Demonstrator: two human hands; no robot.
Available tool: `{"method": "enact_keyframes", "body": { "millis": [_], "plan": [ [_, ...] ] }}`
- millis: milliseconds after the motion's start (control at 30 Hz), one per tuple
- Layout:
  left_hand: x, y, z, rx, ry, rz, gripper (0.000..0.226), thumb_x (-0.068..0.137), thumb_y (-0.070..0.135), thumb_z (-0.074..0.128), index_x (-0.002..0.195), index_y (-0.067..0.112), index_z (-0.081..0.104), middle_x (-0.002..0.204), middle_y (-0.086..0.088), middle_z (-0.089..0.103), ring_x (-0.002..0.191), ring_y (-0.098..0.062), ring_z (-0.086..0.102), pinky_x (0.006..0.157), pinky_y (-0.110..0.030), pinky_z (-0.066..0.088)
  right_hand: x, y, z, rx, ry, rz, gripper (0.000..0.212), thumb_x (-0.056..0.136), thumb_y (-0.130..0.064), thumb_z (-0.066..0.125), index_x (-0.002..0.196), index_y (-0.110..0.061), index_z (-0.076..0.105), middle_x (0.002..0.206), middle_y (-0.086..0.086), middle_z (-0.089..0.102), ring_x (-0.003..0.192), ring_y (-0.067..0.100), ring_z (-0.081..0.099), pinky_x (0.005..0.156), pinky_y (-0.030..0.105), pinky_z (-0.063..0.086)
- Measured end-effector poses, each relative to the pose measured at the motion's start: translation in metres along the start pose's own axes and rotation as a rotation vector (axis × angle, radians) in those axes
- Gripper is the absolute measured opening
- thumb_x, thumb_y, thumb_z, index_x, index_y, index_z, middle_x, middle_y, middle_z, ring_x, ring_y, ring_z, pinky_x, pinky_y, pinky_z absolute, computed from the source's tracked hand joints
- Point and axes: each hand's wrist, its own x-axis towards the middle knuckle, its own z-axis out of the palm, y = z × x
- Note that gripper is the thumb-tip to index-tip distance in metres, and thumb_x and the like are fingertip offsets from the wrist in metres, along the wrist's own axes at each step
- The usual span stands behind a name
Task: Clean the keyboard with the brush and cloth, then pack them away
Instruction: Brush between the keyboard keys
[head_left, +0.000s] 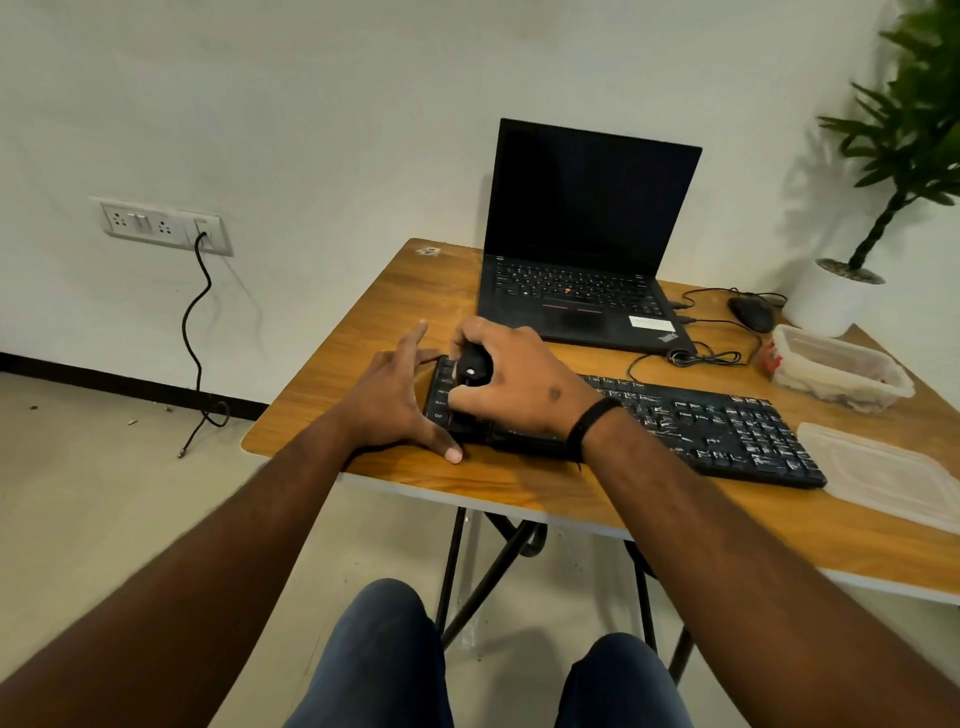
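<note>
While one black keyboard (675, 426) lies in the middle of the tabletop (363, 322), the right hand (511, 379) curls around one small black brush (474, 365) on its left end. The bristles are hidden. The left hand (395, 400) is spread flat against that end. Behind sits one laptop (582, 239). At the right are one mouse (752, 313), one box (836, 369) and one lid (883, 467), partly cut off.

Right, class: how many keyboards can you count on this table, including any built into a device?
2. One is the separate black keyboard at the table's front, under both hands. The other is built into the open laptop behind it. None seems hidden.
</note>
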Motion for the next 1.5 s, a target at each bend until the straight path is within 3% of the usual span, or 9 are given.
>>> {"method": "enact_keyframes", "body": {
  "millis": [167, 267, 433, 533, 700, 867, 1100, 1300, 1500],
  "plan": [
    [-0.003, 0.006, 0.000, -0.004, -0.001, -0.011, 0.155, 0.048, 0.039, 0.099, 0.160, 0.025, -0.007, 0.161, -0.005, 0.026, 0.149, -0.027, 0.017, 0.118, -0.046, 0.023, 0.019, 0.019, -0.004, -0.076, 0.093, 0.092, 0.035, 0.075, -0.025, 0.072, 0.102, -0.018, 0.051, 0.083, 0.000, 0.063, 0.072, 0.017, 0.061, 0.063, 0.035, 0.056],
    [-0.004, 0.007, -0.001, 0.005, -0.002, -0.014, 0.155, 0.047, 0.039, 0.099, 0.160, 0.025, -0.007, 0.160, -0.005, 0.026, 0.148, -0.027, 0.018, 0.119, -0.046, 0.023, 0.020, 0.028, -0.009, -0.030, 0.118, 0.168, 0.034, 0.075, -0.026, 0.074, 0.099, -0.018, 0.053, 0.083, -0.001, 0.062, 0.072, 0.016, 0.061, 0.058, 0.027, 0.051],
    [-0.002, 0.007, 0.000, 0.005, -0.009, -0.015, 0.155, 0.048, 0.039, 0.099, 0.160, 0.026, -0.008, 0.161, -0.006, 0.025, 0.149, -0.029, 0.018, 0.118, -0.046, 0.025, 0.011, 0.013, -0.009, 0.161, -0.110, 0.097, 0.021, 0.068, -0.014, 0.072, 0.085, -0.012, 0.061, 0.086, 0.007, 0.072, 0.075, 0.024, 0.069, 0.063, 0.040, 0.060],
    [-0.001, 0.003, 0.000, 0.002, -0.010, -0.016, 0.159, 0.044, 0.043, 0.099, 0.160, 0.027, -0.009, 0.161, -0.005, 0.027, 0.149, -0.027, 0.016, 0.118, -0.047, 0.023, 0.013, 0.004, -0.009, 0.199, -0.166, 0.072, 0.018, 0.069, -0.007, 0.070, 0.085, -0.006, 0.062, 0.085, 0.011, 0.072, 0.076, 0.024, 0.069, 0.061, 0.034, 0.057],
    [-0.003, 0.005, -0.001, 0.022, -0.009, -0.018, 0.161, 0.041, 0.048, 0.099, 0.159, 0.029, -0.009, 0.162, -0.002, 0.025, 0.149, -0.024, 0.016, 0.118, -0.047, 0.025, 0.022, -0.007, 0.002, 0.036, 0.015, 0.089, 0.023, 0.071, -0.016, 0.072, 0.090, -0.010, 0.061, 0.082, 0.006, 0.064, 0.072, 0.024, 0.060, 0.061, 0.037, 0.052],
    [0.002, -0.004, -0.002, 0.028, 0.019, -0.011, 0.163, 0.026, 0.071, 0.092, 0.157, 0.026, 0.007, 0.151, -0.003, 0.038, 0.138, -0.027, 0.033, 0.113, -0.054, 0.037, 0.021, -0.025, -0.005, 0.149, -0.245, 0.102, 0.010, 0.068, -0.003, 0.069, 0.077, -0.002, 0.066, 0.070, 0.005, 0.067, 0.070, 0.025, 0.064, 0.064, 0.042, 0.057],
    [-0.002, 0.002, -0.001, 0.025, -0.015, 0.004, 0.162, 0.040, 0.051, 0.098, 0.159, 0.029, -0.009, 0.161, 0.000, 0.028, 0.148, -0.023, 0.015, 0.118, -0.047, 0.023, 0.026, -0.004, 0.001, -0.166, 0.032, 0.134, 0.017, 0.073, -0.017, 0.065, 0.088, -0.013, 0.057, 0.080, 0.003, 0.061, 0.076, 0.024, 0.058, 0.058, 0.034, 0.046],
    [0.002, -0.003, 0.000, 0.032, -0.007, -0.011, 0.163, 0.037, 0.053, 0.098, 0.159, 0.032, -0.008, 0.160, -0.009, 0.024, 0.147, -0.027, 0.019, 0.116, -0.047, 0.027, 0.017, 0.002, -0.024, 0.191, -0.257, 0.244, 0.020, 0.065, -0.006, 0.069, 0.082, 0.003, 0.063, 0.079, 0.016, 0.071, 0.079, 0.034, 0.069, 0.054, 0.035, 0.055],
    [0.001, 0.000, 0.001, 0.040, -0.004, 0.009, 0.156, 0.046, 0.050, 0.097, 0.159, 0.028, -0.007, 0.161, -0.003, 0.026, 0.148, -0.026, 0.018, 0.119, -0.047, 0.024, 0.013, 0.017, -0.025, 0.000, 0.130, 0.299, 0.022, 0.081, -0.026, 0.069, 0.090, -0.013, 0.054, 0.080, -0.001, 0.059, 0.070, 0.014, 0.057, 0.054, 0.023, 0.041]
  ]
}}
